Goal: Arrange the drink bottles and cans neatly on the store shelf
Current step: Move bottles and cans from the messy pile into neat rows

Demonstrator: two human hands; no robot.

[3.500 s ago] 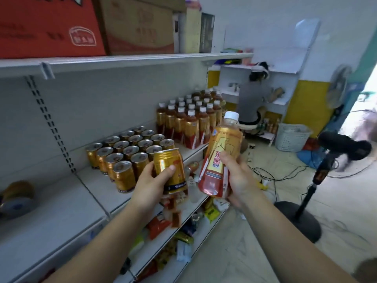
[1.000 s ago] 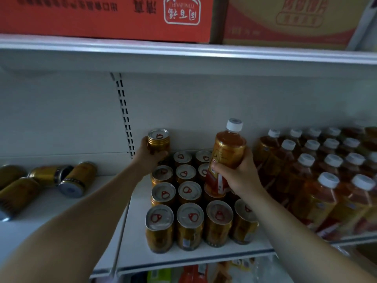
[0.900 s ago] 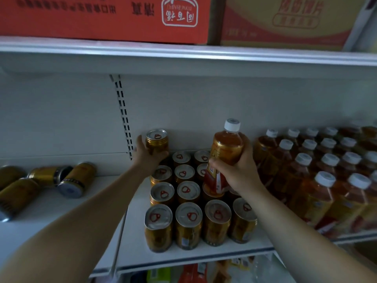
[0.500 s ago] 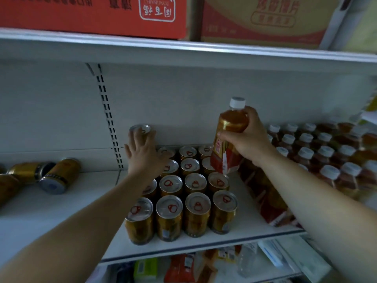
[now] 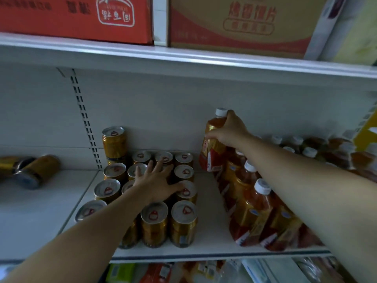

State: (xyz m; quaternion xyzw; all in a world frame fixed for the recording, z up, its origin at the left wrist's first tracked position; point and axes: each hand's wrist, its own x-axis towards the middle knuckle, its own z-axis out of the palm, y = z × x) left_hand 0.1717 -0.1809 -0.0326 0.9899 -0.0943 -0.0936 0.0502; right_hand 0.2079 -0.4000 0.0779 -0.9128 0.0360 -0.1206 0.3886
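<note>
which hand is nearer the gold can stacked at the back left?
Left. The left hand lies flat on the can tops just in front of the raised gold can; the right hand grips a bottle further right.

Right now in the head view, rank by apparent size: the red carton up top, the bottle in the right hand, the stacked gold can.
1. Red cardboard carton
2. White-capped orange bottle
3. Stacked gold can, though distances differ.

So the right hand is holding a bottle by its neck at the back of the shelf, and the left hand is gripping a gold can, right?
Not quite. In the head view the left hand grips nothing: it lies open, fingers spread, on the tops of the gold cans. The right hand does hold the bottle near its neck at the back of the shelf.
</note>
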